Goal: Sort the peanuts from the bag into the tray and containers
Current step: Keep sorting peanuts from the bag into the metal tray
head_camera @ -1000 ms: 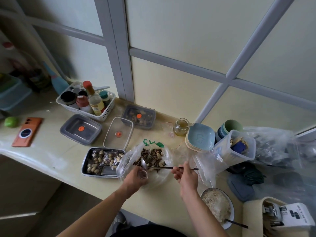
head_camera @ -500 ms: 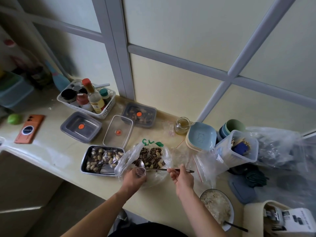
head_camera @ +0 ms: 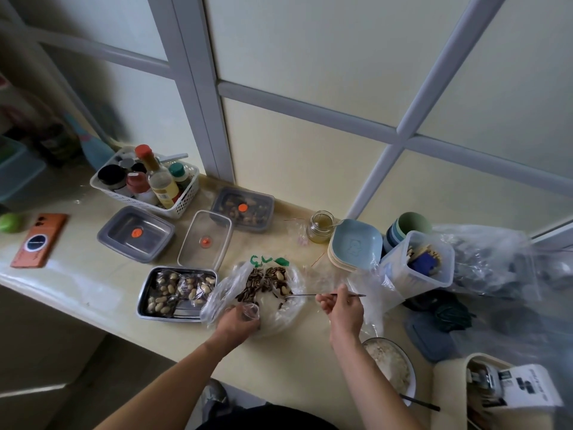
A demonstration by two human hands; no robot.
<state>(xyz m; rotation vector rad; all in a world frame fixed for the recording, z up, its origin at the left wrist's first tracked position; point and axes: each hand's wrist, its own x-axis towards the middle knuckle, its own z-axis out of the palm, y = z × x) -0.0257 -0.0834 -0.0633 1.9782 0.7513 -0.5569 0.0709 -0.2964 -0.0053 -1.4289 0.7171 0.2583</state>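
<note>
Bag (head_camera: 223,293): green marks (head_camera: 262,260) printed near its far edge, shaped like a 3 and an L, not surely legible.
Carton (head_camera: 527,387): black print on white, too blurred to read.
Lid stickers (head_camera: 136,233): plain orange dots.
Bottle label (head_camera: 167,193): yellow, wording too small to read.

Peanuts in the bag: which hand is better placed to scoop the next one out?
Probably the right hand: it grips the spoon, whose tip lies inside the bag. The left hand holds a small clear cup at the bag's near edge.
</note>
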